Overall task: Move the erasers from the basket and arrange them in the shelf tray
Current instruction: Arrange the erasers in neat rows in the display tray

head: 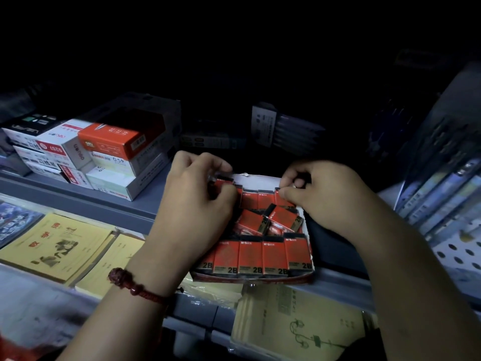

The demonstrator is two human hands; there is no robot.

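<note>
Left hand (197,194) curling fingers, pinching eraser (224,180) at tray (260,179) far-left corner; right hand (325,196), fingers curled, pinching far-right eraser (282,198).

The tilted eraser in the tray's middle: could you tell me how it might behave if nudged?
The tilted eraser looks boxy, so it should slide or topple, not roll. Its glossy sleeve may be slippery. Propped on loose erasers, it probably shifts easily.

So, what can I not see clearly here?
Head view:
- Basket: out of frame.
- Erasers at the tray's back left: covered by the left hand.
- Grip of the right hand: its fingers hide what it holds.
- Packs behind: too dark to read.
</note>
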